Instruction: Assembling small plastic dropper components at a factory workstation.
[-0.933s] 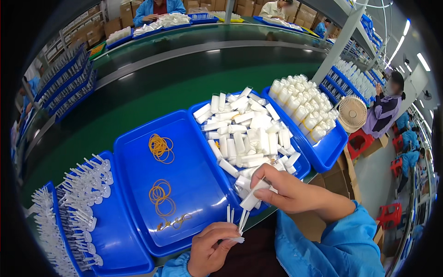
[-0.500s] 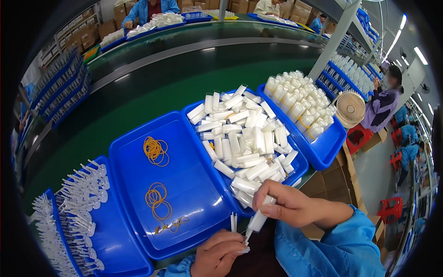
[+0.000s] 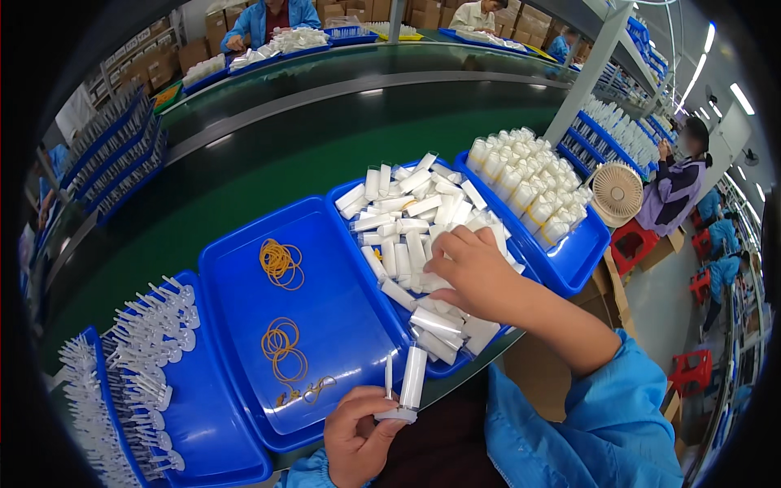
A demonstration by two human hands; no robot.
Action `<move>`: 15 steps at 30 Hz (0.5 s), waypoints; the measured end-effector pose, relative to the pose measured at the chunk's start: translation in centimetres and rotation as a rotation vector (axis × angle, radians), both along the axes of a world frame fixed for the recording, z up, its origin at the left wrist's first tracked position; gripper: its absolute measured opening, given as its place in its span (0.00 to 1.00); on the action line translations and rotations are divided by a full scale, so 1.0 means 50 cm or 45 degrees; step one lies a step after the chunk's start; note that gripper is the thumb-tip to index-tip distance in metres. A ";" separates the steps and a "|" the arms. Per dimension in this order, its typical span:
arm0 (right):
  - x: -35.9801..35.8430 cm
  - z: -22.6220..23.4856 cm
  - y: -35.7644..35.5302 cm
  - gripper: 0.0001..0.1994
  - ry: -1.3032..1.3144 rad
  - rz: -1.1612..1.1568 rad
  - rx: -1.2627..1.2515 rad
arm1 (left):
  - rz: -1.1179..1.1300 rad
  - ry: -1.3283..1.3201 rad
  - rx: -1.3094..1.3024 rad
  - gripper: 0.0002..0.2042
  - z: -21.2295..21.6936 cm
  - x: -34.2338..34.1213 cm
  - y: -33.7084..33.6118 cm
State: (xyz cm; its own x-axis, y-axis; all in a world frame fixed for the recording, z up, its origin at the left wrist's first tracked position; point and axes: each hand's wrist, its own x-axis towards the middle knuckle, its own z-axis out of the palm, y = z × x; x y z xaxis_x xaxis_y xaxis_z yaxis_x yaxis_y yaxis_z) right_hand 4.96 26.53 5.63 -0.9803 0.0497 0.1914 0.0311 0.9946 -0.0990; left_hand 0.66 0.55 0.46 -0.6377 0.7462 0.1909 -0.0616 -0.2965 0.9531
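Observation:
My left hand (image 3: 355,435) pinches a white plastic base (image 3: 396,415) near the front edge of the middle tray. A slim white pin (image 3: 389,377) stands up from the base. Beside it a white roll in a clear sleeve (image 3: 413,379) sits upright on the same base. My right hand (image 3: 480,276) is over the heap of sleeved white rolls (image 3: 435,203), fingers apart and bent down onto it. Its fingertips touch the rolls, partly hidden; I see none gripped. The heap fills a blue tray (image 3: 521,317).
Rubber bands (image 3: 281,264) lie in the blue middle tray (image 3: 325,325). Pronged white bases (image 3: 150,358) fill the left tray. At the right, another tray (image 3: 582,272) holds banded white rolls (image 3: 529,183). Beyond runs a green conveyor belt (image 3: 268,171); a fan (image 3: 617,193) stands right.
My right hand has let go of the sleeved roll and moved up and away onto the heap. That roll now stands on the base in my left hand, which has shifted slightly left.

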 end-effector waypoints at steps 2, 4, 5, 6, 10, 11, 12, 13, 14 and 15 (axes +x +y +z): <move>-0.020 -0.013 0.006 0.11 -0.094 0.006 0.112 | -0.048 -0.045 0.038 0.11 0.008 -0.003 -0.001; -0.034 -0.018 0.006 0.10 -0.157 0.033 0.167 | -0.056 -0.123 0.050 0.10 0.021 -0.004 -0.001; -0.034 -0.017 0.005 0.10 -0.144 0.040 0.171 | -0.041 -0.180 0.043 0.10 0.029 -0.002 0.002; -0.038 -0.017 0.005 0.11 -0.132 0.061 0.171 | -0.013 -0.237 0.033 0.09 0.033 0.000 0.002; -0.024 0.013 -0.013 0.12 0.071 0.236 0.030 | 0.054 -0.014 0.073 0.08 0.015 -0.002 0.010; -0.018 0.021 -0.019 0.13 0.088 0.307 -0.024 | 0.007 0.037 0.083 0.08 0.014 -0.009 0.013; -0.013 0.029 -0.025 0.14 0.105 0.376 -0.078 | -0.041 0.089 0.093 0.08 0.013 -0.015 0.015; -0.005 0.037 -0.030 0.14 0.124 0.435 -0.130 | -0.063 0.114 0.089 0.08 0.015 -0.018 0.018; 0.000 0.046 -0.035 0.15 0.125 0.481 -0.177 | -0.086 0.139 0.085 0.08 0.015 -0.020 0.021; 0.004 0.053 -0.040 0.15 0.127 0.526 -0.224 | -0.109 0.164 0.081 0.08 0.015 -0.022 0.023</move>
State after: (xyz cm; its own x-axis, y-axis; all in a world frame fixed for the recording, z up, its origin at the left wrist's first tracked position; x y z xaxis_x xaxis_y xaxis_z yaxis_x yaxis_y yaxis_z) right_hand 5.16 24.54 8.27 -0.9019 -0.3012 0.3095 -0.3827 0.8895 -0.2495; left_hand -0.42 1.71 1.22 -0.5394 0.7808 0.3154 0.0320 -0.3552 0.9342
